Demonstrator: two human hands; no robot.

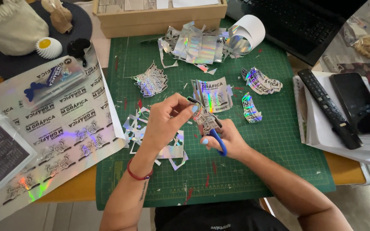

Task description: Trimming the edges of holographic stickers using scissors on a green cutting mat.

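My left hand pinches a small holographic sticker piece above the green cutting mat. My right hand grips blue-handled scissors, whose blades meet the sticker piece. Just behind the hands lies a cut holographic sticker strip. Shiny offcuts are scattered under my left wrist, which wears a red cord bracelet.
A large holographic sticker sheet lies at left. Piles of cut stickers and scraps sit on the mat's far half. A cardboard box, laptop, remote and phone border the mat.
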